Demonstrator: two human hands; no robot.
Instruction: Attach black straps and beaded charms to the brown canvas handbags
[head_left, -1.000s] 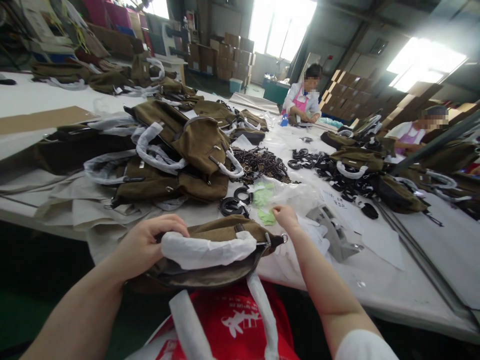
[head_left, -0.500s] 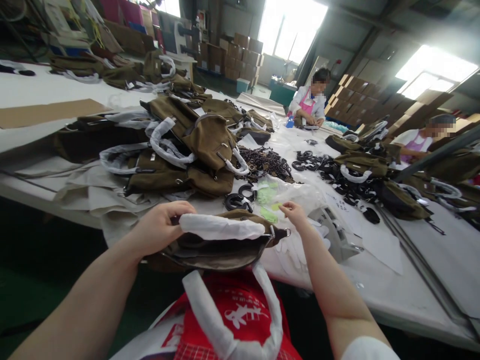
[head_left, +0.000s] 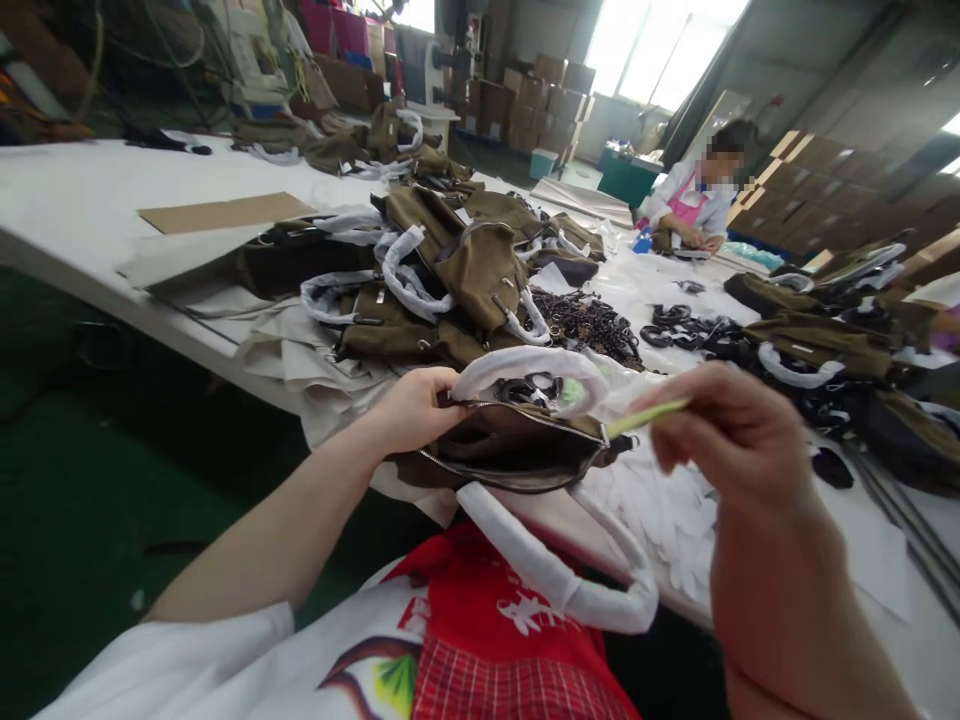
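Observation:
An olive-brown handbag with an unzipped top lies at the table's front edge, its mouth facing me. White wrapping covers both handles; the far handle stands up and the near handle hangs over my red apron. Gripping the bag's left end by the zipper is my left hand, its fingertips partly hidden. My right hand, slightly blurred, pinches a thin yellow-green slip in the air by the bag's right end.
Olive bags with wrapped handles are heaped beyond, beside a pile of dark chains. More bags and black straps lie to the right. White gloves rest near my right arm. A co-worker handles something across the table.
My right hand has lifted the yellow-green slip from the table and brought it up toward the bag's opening. The far handle now stands upright, and the view has swung left.

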